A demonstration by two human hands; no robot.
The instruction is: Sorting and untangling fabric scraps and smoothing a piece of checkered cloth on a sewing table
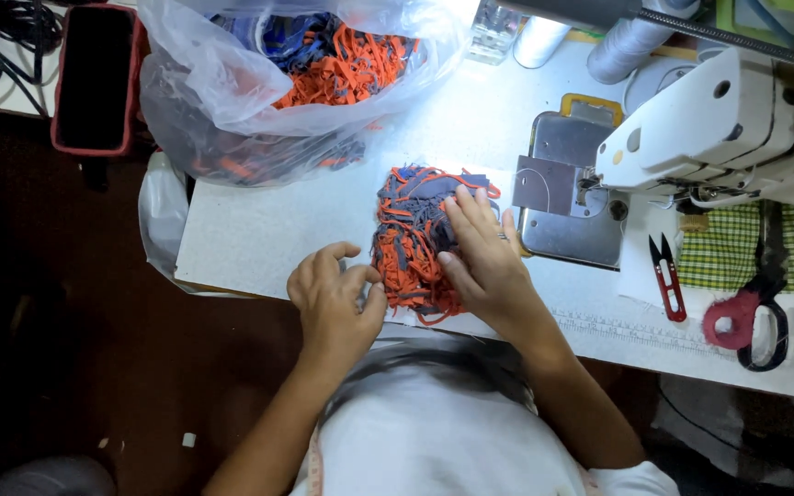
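Observation:
A pile of orange and grey-blue fabric strips [411,234] lies on the white sewing table [259,230] in front of me. My right hand [484,262] rests flat on the right side of the pile, fingers spread and pressing down. Just left of the pile, my left hand [333,298] sits at the table's near edge with curled fingers, its fingertips touching the strips at the lower left. Neither hand is closed around anything.
A clear plastic bag [232,92] full of similar strips stands at the back left, next to a dark red-rimmed bin [94,78]. The white sewing machine [728,129] with its metal plate [567,197] is at right. Red thread snips [668,276] and red-handled scissors [755,317] lie near a green checked cloth [732,248].

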